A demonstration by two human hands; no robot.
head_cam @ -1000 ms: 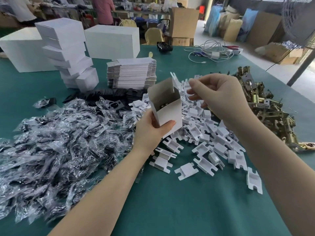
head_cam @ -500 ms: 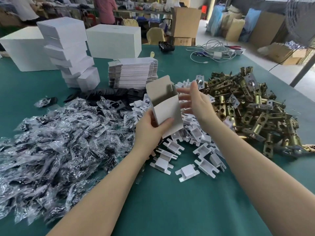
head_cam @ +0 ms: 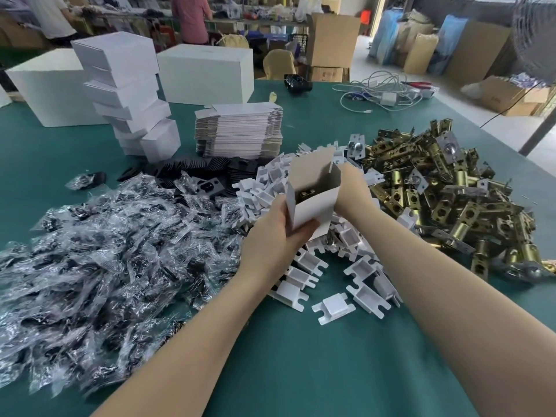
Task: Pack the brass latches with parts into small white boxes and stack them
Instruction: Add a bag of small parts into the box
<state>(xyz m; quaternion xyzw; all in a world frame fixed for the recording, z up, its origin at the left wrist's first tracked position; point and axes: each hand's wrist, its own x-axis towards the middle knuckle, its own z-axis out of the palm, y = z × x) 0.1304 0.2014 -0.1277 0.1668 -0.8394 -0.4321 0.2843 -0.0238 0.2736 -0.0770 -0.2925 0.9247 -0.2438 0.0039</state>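
My left hand (head_cam: 270,245) grips a small white box (head_cam: 313,203) by its lower end and holds it upright and slightly tilted, top flaps open. A brass latch shows inside the opening. My right hand (head_cam: 352,188) reaches down just behind the box's right side onto the heap of white plastic parts (head_cam: 361,266); its fingers are hidden by the box. The pile of brass latches (head_cam: 436,188) lies to the right. Clear bags of dark parts (head_cam: 105,236) spread across the left. A leaning stack of small white boxes (head_cam: 129,94) stands at the back left.
A stack of flat box blanks (head_cam: 240,130) sits behind the box, with black plates (head_cam: 195,167) in front of it. Two large white cartons (head_cam: 207,73) (head_cam: 48,85) stand at the back. Cables (head_cam: 382,91) lie far right. The green table (head_cam: 301,356) shows bare cloth between my forearms.
My right hand came down from in front of the latch pile and now sits low behind the box. The box in my left hand stayed roughly where it was.
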